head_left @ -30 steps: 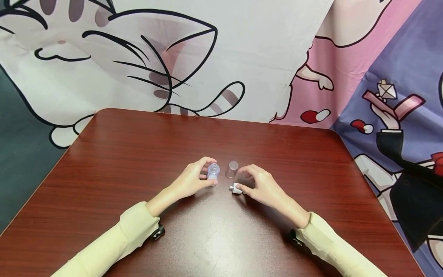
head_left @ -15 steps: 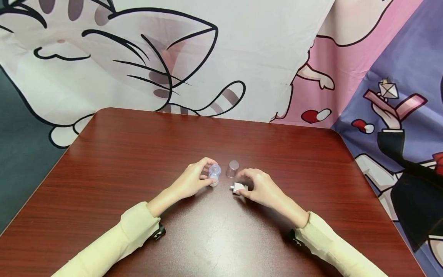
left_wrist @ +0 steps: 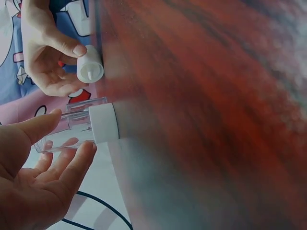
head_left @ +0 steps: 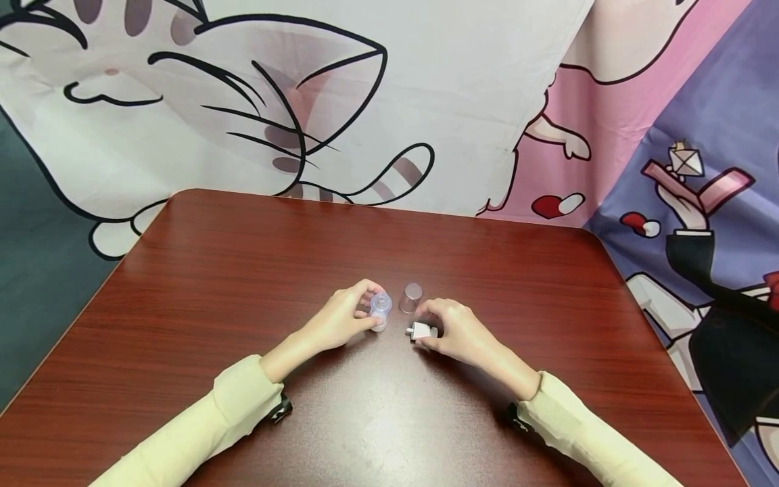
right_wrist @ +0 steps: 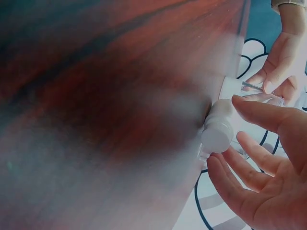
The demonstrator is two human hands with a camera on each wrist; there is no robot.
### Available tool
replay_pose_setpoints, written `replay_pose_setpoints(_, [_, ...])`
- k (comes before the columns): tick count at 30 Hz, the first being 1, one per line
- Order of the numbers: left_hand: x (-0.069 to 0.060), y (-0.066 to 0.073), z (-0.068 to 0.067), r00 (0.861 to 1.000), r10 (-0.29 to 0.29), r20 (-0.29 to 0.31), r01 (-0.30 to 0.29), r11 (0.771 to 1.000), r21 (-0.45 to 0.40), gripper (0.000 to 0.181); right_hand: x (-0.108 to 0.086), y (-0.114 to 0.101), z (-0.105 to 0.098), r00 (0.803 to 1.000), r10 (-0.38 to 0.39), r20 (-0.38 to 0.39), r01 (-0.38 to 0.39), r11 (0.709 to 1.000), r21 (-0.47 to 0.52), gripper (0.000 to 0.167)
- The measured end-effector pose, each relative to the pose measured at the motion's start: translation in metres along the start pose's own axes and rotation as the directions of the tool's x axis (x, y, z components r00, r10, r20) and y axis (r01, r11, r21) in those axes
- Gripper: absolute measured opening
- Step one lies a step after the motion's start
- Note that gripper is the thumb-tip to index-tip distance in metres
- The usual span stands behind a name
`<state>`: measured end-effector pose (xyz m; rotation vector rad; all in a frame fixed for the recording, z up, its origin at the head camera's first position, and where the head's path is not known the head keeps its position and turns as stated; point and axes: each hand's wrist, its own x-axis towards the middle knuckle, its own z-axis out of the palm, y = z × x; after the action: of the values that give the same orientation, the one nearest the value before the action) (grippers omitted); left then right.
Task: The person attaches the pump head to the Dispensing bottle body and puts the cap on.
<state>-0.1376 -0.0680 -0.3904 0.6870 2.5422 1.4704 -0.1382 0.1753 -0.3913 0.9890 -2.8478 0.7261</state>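
The fingers (left_wrist: 81,163) of the left hand (head_left: 337,318) curl round a clear bottle (head_left: 380,306), thumb on one side and fingertips on the other. The right hand's (head_left: 464,331) thumb and fingers are spread apart about a white pump piece (head_left: 420,331) without pinching it; I cannot tell whether the thumb brushes it.

The bottle is upright, its white base down at the counter (head_left: 243,250), near the middle of the top. Just to its right, nearer the person, the pump piece lies on its side, its thin nozzle pointing toward the bottle, with a narrow gap of wood between the two. A see-through cap (head_left: 411,297) stands just beyond the pump piece, apart from the bottle and close to the right fingertips, so this corner is the tightest place for the right hand.

Outward, there is more room. A broad stretch of reddish wood runs from the cap to the far edge, and wide spans reach the slanting left and right edges, well apart from all three things. Toward the person, a glossy patch spreads between the pale yellow sleeves (head_left: 201,412), with dark wrist devices (head_left: 280,408) just under the cuffs. Beyond the far edge hangs a printed cloth (head_left: 475,101).
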Motion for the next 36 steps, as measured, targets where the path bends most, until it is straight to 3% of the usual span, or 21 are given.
replay_pose_setpoints(15, [-0.0001, 0.0, 0.0007, 1.0, -0.002, -0.003, 0.002, 1.0, -0.002, 0.037, 0.003, -0.0008, 0.001, 0.999, -0.015, 0.052, 0.017, 0.999, -0.04, 0.035])
replay_pose_setpoints(36, [-0.0005, -0.0017, 0.0027, 1.0, 0.014, 0.015, -0.014, 1.0, -0.001, 0.036, 0.0037, -0.002, 0.0057, 0.995, 0.035, 0.097, -0.033, 0.999, -0.026, 0.032])
